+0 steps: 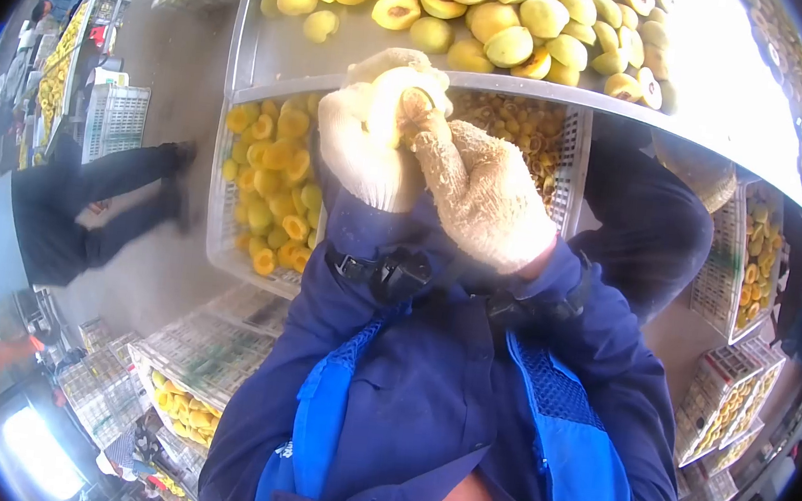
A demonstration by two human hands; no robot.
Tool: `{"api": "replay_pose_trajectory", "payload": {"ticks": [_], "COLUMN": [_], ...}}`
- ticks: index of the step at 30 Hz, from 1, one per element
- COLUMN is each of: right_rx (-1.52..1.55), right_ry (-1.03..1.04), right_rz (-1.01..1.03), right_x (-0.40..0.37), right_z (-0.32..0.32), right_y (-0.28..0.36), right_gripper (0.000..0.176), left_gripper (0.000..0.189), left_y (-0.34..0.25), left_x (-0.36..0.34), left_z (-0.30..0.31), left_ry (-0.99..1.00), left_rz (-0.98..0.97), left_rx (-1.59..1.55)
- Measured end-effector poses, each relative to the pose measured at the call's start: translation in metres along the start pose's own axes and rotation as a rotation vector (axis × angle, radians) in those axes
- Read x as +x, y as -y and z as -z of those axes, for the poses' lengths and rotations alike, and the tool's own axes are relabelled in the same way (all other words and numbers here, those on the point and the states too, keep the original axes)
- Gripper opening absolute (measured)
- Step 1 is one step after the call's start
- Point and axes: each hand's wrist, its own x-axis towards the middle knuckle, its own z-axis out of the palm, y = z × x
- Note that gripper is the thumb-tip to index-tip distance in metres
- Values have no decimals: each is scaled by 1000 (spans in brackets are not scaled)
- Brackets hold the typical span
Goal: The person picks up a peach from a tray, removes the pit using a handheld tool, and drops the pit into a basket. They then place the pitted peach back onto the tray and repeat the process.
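Note:
Both my hands wear pale knitted gloves and meet just in front of the metal table's edge. My left hand (361, 145) is closed around a pale yellow peach (392, 90), partly washed out by glare. Against the fruit's near side, my right hand (491, 194) has its thumb and fingers pinched at a brownish spot; whether they grip a pit is hidden. Peach halves and whole-looking peaches (500, 28) lie heaped on the table beyond, some showing brown pits.
The metal table (279, 63) has a raised rim. Below it stand a white crate (217, 194) of yellow peach halves and another crate (576, 161) of small brown pieces. More crates (742, 264) stand right. At left, a person (65, 228) stands in the aisle.

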Motion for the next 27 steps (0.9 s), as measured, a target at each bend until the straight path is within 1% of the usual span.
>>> {"api": "replay_pose_trajectory", "payload": {"ticks": [2, 3, 4, 5, 6, 7, 8, 10, 11, 13, 16, 17, 18, 20, 21, 22, 23, 24, 25, 26, 27], "right_rx": [211, 336, 451, 584, 713, 858, 945, 1111, 1145, 947, 699, 624, 549, 767, 961, 1156, 1165, 1173, 1142, 1110, 989], "right_ry": [-44, 42, 116, 298, 481, 456, 448, 438, 490, 480, 520, 519, 519, 539, 534, 528, 514, 501, 495, 489, 483], "right_rz": [-42, -155, -278, -493, -709, -795, -768, -713, -696, -670, -562, -543, -522, -648, -669, -691, -655, -620, -605, -591, -561], "right_x": [0, 2, 3, 10, 13, 11, 6, -8, -10, -8, -2, 1, 4, 1, -4, -11, -12, -13, -14, -15, -12], "right_z": [-6, 1, 7, 35, 50, 48, 47, 46, 48, 52, 60, 62, 63, 63, 59, 54, 51, 47, 46, 45, 48], "right_y": [1, 4, 7, 15, 19, 19, 8, -26, -33, -32, -31, -29, -28, -44, -51, -59, -66, -70, -72, -71, -69], "right_gripper": [40, 44, 49, 53, 57, 60, 59, 59, 57, 57, 57, 57, 57, 55, 54, 53, 52, 51, 52, 53, 54], "left_gripper": [18, 19, 20, 21, 20, 20, 20, 20, 20, 26, 30, 32, 32, 30, 25, 23, 20, 19, 17, 15, 13], "left_y": [-12, -13, -14, -15, -16, -15, -14, -17, -26, -15, -9, -11, -10, -6, -16, -16, -12, -8, -3, 3, 8], "left_x": [1, 2, 6, 10, 13, 17, 21, 27, 33, 43, 49, 50, 49, 50, 48, 41, 35, 32, 29, 29, 33], "left_z": [-3, -2, 2, 6, 8, 11, 13, 17, 17, 22, 20, 20, 20, 18, 13, 12, 13, 14, 14, 14, 13], "left_ry": [-10, 17, 42, 68, 149, 232, 315, 448, 502, 613, 759, 753, 741, 724, 674, 651, 624, 630, 621, 636, 667], "left_rz": [140, 178, 212, 246, 273, 298, 323, 431, 469, 739, 440, 578, 588, 597, 665, 589, 507, 353, 201, -20, -132], "left_rx": [-142, -169, -196, -222, -262, -301, -341, -216, -176, -406, -111, -69, -76, -88, -31, -73, -113, -58, 2, 155, 224]}}
